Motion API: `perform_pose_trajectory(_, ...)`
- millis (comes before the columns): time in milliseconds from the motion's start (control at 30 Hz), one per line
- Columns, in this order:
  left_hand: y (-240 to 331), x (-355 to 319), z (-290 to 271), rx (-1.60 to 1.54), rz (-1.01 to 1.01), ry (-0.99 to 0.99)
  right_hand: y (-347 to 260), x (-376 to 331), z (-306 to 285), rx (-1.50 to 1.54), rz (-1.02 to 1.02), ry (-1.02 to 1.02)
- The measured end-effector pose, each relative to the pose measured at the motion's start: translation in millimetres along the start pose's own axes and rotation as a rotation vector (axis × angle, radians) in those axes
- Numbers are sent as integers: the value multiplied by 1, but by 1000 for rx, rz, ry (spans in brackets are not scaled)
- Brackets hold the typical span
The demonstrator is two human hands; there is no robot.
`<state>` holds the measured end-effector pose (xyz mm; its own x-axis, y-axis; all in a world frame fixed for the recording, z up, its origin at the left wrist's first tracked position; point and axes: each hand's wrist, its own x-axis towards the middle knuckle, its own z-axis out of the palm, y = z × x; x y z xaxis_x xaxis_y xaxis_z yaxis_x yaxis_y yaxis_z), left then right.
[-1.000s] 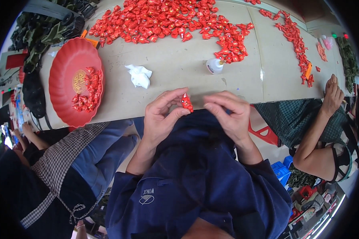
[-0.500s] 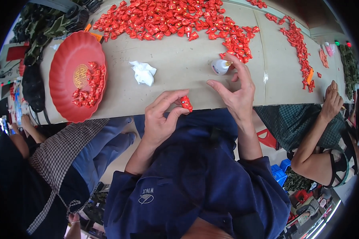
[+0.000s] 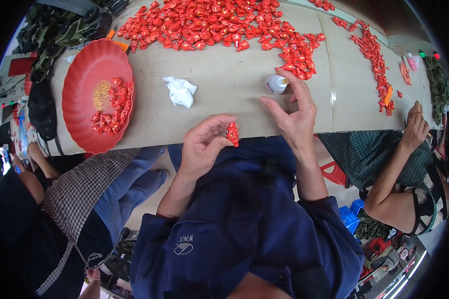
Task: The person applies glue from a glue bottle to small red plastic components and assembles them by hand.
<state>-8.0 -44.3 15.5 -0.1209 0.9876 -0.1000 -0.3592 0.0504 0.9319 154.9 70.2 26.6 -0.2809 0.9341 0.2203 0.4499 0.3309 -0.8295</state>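
Note:
Pinched between the thumb and fingers of my left hand [image 3: 204, 144] is a small red figurine [image 3: 232, 134] with gold and dark details, held over the table's near edge. To its right my right hand [image 3: 297, 107] is open, thumb and fingers apart. A small white bottle [image 3: 275, 84] with a brass-coloured tip sits by its fingers, and the index finger passes close to that tip. Whether they touch I cannot tell. A crumpled white tissue [image 3: 180, 91] lies on the table beyond my left hand.
A large heap of red figurines [image 3: 204, 25] spreads along the far side. At left stands a scalloped red tray [image 3: 75, 99] with several figurines. Another row of red pieces [image 3: 373, 60] lies at right. A co-worker's hand [image 3: 415, 127] rests by the right edge; another person sits at left.
My left hand has turned the figurine, so it now points more upright and shows another side. The fingers of my right hand have shifted slightly beside the bottle.

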Motion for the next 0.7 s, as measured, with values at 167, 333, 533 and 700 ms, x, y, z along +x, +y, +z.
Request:
perform_pose_trajectory(167,-2,-4,0,10,-5,21,1,-1,0,12,29,7)
perform_pose_trajectory(333,4,-5,-8,321,108,-7,0,1,3,-7,20,16)
perform_pose_trajectory(533,9,-8,-17,488,265,73,-1,1,3,18,34,35)
perform_pose_trajectory(700,9,-8,-15,406,197,170,1,0,3,20,28,37)
